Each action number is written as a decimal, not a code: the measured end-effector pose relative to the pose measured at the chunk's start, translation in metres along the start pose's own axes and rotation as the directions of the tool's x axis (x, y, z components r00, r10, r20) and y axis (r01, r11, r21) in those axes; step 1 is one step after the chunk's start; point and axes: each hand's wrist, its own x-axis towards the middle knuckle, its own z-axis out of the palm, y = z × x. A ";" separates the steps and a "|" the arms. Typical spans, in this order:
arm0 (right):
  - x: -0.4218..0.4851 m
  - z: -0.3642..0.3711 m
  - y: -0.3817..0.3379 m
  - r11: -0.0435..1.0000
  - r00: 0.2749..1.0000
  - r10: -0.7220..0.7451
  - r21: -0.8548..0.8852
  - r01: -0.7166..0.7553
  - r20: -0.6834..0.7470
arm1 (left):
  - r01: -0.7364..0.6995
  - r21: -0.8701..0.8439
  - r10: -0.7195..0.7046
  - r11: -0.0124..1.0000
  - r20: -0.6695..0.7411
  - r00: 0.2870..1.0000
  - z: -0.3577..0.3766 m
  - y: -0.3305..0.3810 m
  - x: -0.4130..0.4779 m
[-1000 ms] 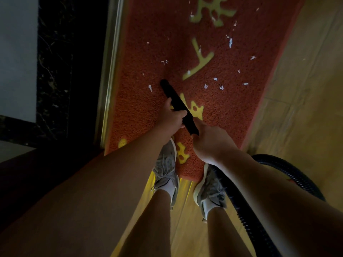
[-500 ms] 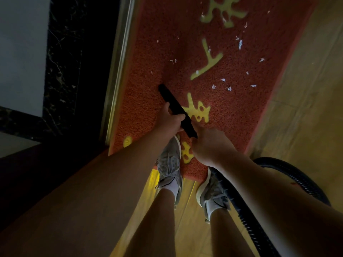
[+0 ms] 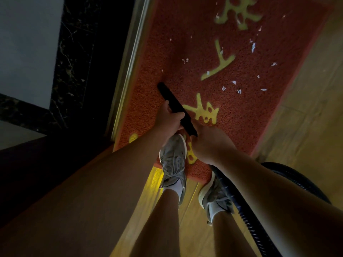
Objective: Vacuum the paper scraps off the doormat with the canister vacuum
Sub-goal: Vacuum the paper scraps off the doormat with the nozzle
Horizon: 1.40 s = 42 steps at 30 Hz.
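Observation:
A red doormat (image 3: 232,115) with yellow characters lies ahead of my feet. Several white paper scraps (image 3: 234,84) are scattered over its middle and far right part. A black crevice nozzle (image 3: 172,102) slants up and left, its tip down on the mat near the left edge. My left hand (image 3: 169,120) grips the nozzle at its middle. My right hand (image 3: 207,141) holds the rear end where the ribbed black hose (image 3: 246,219) joins. The hose loops away behind my right arm at lower right.
A metal door threshold (image 3: 130,58) runs along the mat's left edge, with a dark marble frame (image 3: 74,62) beyond it. Wooden floor (image 3: 306,117) lies right of the mat. My two grey sneakers (image 3: 173,162) stand at the mat's near edge.
The nozzle tip has slid back toward me and a little left along the mat. The scrap that lay beside the tip is gone. Both hands kept their grip.

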 end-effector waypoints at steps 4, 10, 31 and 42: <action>0.008 0.000 -0.005 1.000 1.000 -0.020 0.013 0.020 -0.013 | -0.003 -0.005 0.003 1.000 -0.007 1.000 -0.007 0.005 0.007; 0.014 -0.003 -0.012 1.000 1.000 -0.018 0.014 0.018 -0.024 | -0.006 -0.016 0.006 1.000 -0.011 1.000 -0.013 0.013 0.012; 0.019 -0.023 -0.005 0.999 0.999 0.031 0.019 -0.030 -0.034 | -0.032 0.005 0.032 0.999 0.019 0.999 0.004 0.026 0.024; 0.022 -0.028 -0.008 0.999 0.998 0.049 0.020 -0.049 -0.030 | -0.024 0.022 0.024 0.999 -0.004 1.000 0.005 0.034 0.026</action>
